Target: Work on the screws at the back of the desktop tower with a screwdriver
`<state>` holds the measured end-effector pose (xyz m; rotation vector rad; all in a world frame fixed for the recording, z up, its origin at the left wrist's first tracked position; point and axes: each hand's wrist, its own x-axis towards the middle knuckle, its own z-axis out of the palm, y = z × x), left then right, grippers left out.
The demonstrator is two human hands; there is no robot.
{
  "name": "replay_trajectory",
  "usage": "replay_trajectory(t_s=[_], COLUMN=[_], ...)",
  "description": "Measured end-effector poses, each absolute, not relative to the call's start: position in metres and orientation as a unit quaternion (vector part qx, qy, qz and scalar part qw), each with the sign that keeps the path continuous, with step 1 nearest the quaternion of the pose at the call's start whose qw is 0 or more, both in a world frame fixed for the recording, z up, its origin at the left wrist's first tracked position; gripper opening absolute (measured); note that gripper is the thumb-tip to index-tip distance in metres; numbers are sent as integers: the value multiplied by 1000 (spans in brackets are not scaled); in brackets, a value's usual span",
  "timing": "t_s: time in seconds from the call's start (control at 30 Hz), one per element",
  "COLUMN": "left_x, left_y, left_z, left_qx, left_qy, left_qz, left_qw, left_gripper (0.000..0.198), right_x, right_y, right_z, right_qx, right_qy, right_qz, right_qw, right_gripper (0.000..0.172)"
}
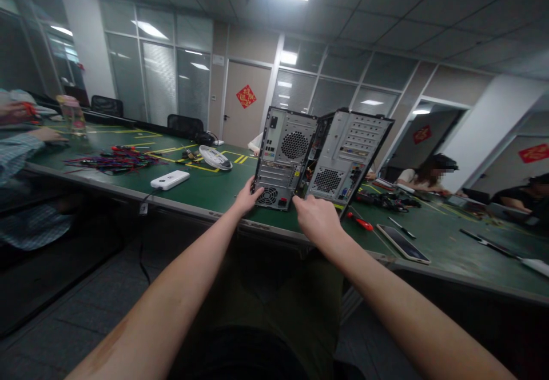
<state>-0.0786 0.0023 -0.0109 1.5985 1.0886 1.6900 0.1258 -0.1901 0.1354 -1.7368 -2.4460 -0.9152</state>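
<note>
Two desktop computer cases stand upright side by side at the table's front edge, their rear panels facing me. My left hand (246,198) grips the lower left edge of the left computer case (278,166), the thumb lying across its back near the bottom fan grille. At that case's lower right edge, my right hand (316,215) is closed, its fingertips partly hidden in the gap beside the right computer case (332,160). The right case leans slightly to the right in view. A red-handled screwdriver (361,221) lies just right of the cases.
On the green table (206,188) lie a white power bank (170,180) with a cable, a pile of coloured wires (120,162) and a badminton racket-like white item (214,158). To the right are a phone (403,243) and black cables (390,200). Other people sit at both sides.
</note>
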Motion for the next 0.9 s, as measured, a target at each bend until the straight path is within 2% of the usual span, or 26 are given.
replay_trajectory(t_s=[0.4, 0.73, 0.9], left_x=[-79, -79, -78], left_y=[3, -4, -3], left_z=[-11, -6, -7], left_qx=[599, 605, 604], left_qy=[410, 410, 409], left_qz=[631, 627, 627], left_qw=[275, 269, 272], left_gripper=[72, 73, 72], right_x=[123, 132, 134], right_y=[-188, -182, -185], right_z=[132, 122, 119], right_qx=[-550, -594, -593], right_qy=[-787, -757, -754], right_qz=[-278, -266, -278], right_qw=[-2, 52, 51], right_gripper=[29, 23, 24])
